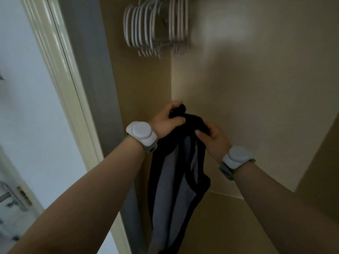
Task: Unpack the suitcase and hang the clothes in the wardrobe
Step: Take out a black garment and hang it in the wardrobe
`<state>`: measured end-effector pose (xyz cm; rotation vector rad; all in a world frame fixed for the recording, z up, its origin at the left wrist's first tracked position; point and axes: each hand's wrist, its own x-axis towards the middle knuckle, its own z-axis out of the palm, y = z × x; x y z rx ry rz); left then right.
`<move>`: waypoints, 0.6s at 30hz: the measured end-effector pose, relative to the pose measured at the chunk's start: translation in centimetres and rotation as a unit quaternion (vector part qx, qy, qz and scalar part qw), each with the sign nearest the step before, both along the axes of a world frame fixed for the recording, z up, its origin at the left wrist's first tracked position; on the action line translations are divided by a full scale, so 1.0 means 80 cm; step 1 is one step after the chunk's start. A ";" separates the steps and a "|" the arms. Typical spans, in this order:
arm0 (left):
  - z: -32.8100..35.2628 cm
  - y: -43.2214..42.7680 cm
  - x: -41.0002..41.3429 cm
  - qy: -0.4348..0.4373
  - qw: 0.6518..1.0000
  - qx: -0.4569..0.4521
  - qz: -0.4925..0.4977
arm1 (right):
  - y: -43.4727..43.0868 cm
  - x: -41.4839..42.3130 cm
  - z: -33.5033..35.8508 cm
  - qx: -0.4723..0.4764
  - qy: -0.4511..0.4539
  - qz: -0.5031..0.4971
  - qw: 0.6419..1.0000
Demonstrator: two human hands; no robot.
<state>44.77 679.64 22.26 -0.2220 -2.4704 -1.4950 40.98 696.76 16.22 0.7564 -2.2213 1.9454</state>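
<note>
Inside beige wardrobe (pixel 256 79), both hands' grip bunches dark garment (pixel 176 189).

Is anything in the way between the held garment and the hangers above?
Nothing visible. The left hand and right hand grip the garment at its top; only bare wardrobe wall shows between it and the empty hangers above.

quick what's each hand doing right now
Left hand: fingers curled round the top of the dark garment, holding it up.
Right hand: pinching the same garment just below, thumb on the cloth.
</note>
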 end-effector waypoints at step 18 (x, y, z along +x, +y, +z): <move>0.015 0.071 0.005 0.023 0.963 0.206 0.173 | 0.037 -0.069 0.044 0.129 0.074 0.154 0.977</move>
